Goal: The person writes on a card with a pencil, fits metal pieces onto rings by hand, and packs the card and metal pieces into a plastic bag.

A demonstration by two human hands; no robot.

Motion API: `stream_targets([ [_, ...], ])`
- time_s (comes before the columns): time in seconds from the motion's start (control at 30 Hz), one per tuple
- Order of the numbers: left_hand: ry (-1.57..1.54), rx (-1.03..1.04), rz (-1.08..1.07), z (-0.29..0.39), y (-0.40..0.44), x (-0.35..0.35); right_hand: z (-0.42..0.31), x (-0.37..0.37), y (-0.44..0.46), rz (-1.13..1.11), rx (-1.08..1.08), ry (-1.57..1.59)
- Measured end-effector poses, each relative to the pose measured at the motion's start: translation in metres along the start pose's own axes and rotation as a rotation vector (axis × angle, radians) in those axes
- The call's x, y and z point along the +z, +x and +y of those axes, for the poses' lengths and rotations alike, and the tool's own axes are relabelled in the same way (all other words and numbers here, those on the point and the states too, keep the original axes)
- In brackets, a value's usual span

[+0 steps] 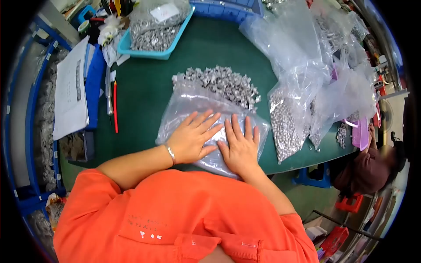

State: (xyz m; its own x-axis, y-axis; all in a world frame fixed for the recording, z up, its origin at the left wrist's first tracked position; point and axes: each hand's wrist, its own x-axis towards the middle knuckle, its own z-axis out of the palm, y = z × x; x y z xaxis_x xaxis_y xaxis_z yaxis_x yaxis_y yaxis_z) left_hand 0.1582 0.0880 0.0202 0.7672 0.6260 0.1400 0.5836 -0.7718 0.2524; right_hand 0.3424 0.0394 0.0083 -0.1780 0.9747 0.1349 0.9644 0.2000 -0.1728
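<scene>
A stack of clear plastic bags (pixel 180 101) lies flat at the near edge of the green table. Both palms press on it: my left hand (pixel 193 138) with fingers spread toward the upper right, and my right hand (pixel 240 147) beside it, fingers apart and pointing away from me. Neither hand grips anything. Just beyond the bags is a loose heap of small silver metal parts (pixel 223 83), and the bags' far edge reaches the heap. A bracelet circles my left wrist.
A turquoise tray (pixel 164 55) with bagged metal parts stands at the back left. Full clear bags of silver parts (pixel 285 122) crowd the right side. A red pencil (pixel 115 105) lies near a blue folder (pixel 94 83). Another person (pixel 368 168) sits at the far right.
</scene>
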Motion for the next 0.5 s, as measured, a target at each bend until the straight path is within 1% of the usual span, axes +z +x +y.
stream_targets([
  [0.07,-0.101,-0.055,-0.048,-0.004,-0.005,-0.001,0.004,-0.004,-0.001,-0.031,-0.024,0.03],
  [0.1,-0.1,-0.059,-0.055,-0.005,-0.008,-0.004,0.007,-0.004,-0.003,0.016,-0.057,0.012],
  [0.17,-0.115,-0.039,0.002,-0.011,-0.016,-0.001,0.014,-0.009,-0.009,0.016,-0.082,0.04],
  [0.27,-0.134,-0.052,-0.004,-0.02,-0.025,-0.003,0.029,-0.014,-0.023,0.01,-0.087,0.022],
  [0.3,-0.136,-0.047,0.002,-0.023,-0.031,-0.005,0.037,-0.011,-0.03,0.038,-0.099,0.075],
  [0.33,-0.109,-0.039,0.036,-0.027,-0.038,-0.006,0.04,-0.015,-0.036,0.009,-0.097,-0.005],
  [0.37,-0.086,-0.061,0.002,-0.032,-0.046,-0.008,0.042,-0.022,-0.043,-0.019,-0.085,-0.083],
  [0.4,-0.061,-0.082,-0.033,-0.037,-0.051,-0.012,0.046,-0.028,-0.049,-0.014,-0.109,-0.082],
  [0.43,-0.036,-0.068,-0.01,-0.037,-0.06,-0.018,0.051,-0.034,-0.056,-0.013,-0.129,-0.076],
  [0.47,0.008,-0.116,-0.078,-0.036,-0.069,-0.028,0.063,-0.038,-0.061,0.024,-0.128,-0.084],
  [0.5,0.051,-0.167,-0.151,-0.038,-0.075,-0.035,0.076,-0.044,-0.066,-0.131,-0.196,0.005],
])
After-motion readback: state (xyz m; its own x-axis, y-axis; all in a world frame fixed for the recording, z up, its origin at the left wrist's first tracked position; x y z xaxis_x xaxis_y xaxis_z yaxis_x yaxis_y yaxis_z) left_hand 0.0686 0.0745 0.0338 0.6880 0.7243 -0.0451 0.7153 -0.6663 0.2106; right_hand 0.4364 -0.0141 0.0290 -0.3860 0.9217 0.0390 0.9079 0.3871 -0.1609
